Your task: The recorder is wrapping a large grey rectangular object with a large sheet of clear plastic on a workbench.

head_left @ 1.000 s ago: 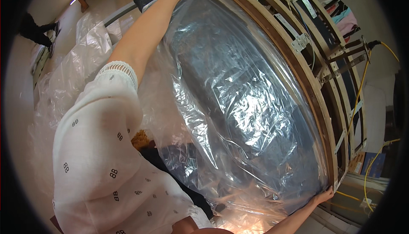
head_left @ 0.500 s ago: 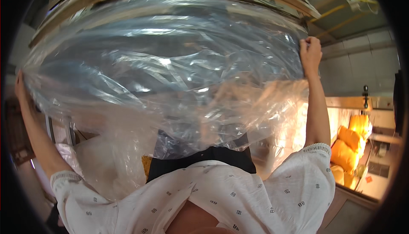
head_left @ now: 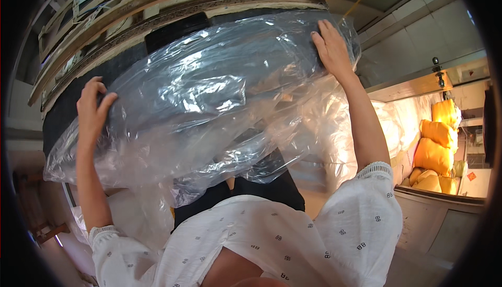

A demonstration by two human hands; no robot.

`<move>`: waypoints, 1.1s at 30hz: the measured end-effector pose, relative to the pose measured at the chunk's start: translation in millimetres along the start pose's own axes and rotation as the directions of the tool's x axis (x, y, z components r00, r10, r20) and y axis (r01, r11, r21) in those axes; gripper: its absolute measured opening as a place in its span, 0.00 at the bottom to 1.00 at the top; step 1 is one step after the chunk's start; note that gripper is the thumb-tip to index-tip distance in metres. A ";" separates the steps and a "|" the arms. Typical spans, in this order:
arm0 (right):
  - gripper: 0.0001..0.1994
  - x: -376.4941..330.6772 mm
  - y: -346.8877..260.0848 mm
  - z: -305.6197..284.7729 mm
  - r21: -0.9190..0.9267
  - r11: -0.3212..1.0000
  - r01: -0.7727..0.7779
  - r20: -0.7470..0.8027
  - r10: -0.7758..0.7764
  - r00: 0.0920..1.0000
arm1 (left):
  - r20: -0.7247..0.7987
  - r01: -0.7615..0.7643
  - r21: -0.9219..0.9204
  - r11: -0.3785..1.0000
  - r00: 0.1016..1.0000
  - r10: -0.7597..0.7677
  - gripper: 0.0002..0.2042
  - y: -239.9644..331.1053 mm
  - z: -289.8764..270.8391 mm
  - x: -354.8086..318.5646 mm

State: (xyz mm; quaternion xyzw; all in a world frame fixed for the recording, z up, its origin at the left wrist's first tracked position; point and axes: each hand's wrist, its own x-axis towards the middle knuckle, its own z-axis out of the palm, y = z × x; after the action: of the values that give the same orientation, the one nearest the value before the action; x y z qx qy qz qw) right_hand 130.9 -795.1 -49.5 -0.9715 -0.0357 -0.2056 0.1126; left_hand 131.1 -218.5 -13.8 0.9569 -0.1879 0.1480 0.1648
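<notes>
We logged clear plastic sheeting (head_left: pixel 209 91), glossy, crumpled, draped over a matte dark surface (head_left: pixel 120 61); a wooden rail (head_left: pixel 138 7) beyond; our right hand (head_left: pixel 332 49), flat and open on the sheeting's right end; our left hand (head_left: pixel 93 104), half open, fingers crooked, over its left part, contact unclear.

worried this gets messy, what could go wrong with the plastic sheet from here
The plastic sheet might slide: the right hand lies over it with fingers extended, and the left hand shows no clear grip on it. Its wrinkles could bunch further if it is pulled unevenly. The loose folds near the waist, over the black trousers, might snag or drag if the person moves.
</notes>
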 end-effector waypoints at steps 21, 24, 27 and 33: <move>0.18 2.7 -70.0 13.0 0.034 0.919 0.392 -0.049 -0.390 0.919 | -0.354 0.225 0.001 0.974 0.911 -0.210 0.03 -72.5 -132.9 -227.8; 0.15 30.0 -60.9 15.3 0.139 0.947 0.288 -0.063 -0.282 0.957 | -0.398 0.300 0.087 0.950 0.884 -0.243 0.05 -54.5 -122.6 -252.8; 0.15 51.6 -52.1 29.2 0.274 0.960 0.054 -0.055 -0.041 0.998 | -0.420 0.455 0.131 0.881 0.830 -0.366 0.09 -56.5 -95.0 -303.2; 0.06 85.7 -42.1 28.7 0.750 0.658 -0.069 0.221 -0.150 0.964 | -0.122 0.748 -0.145 0.648 0.636 -0.762 0.10 -83.4 -50.5 -354.0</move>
State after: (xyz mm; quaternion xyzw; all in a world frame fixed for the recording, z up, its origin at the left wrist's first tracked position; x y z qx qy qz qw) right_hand 215.5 -745.5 -31.5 -0.8551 -0.1538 -0.0440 0.4931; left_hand -159.5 -16.8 -112.2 0.9237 0.2382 0.1399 0.2655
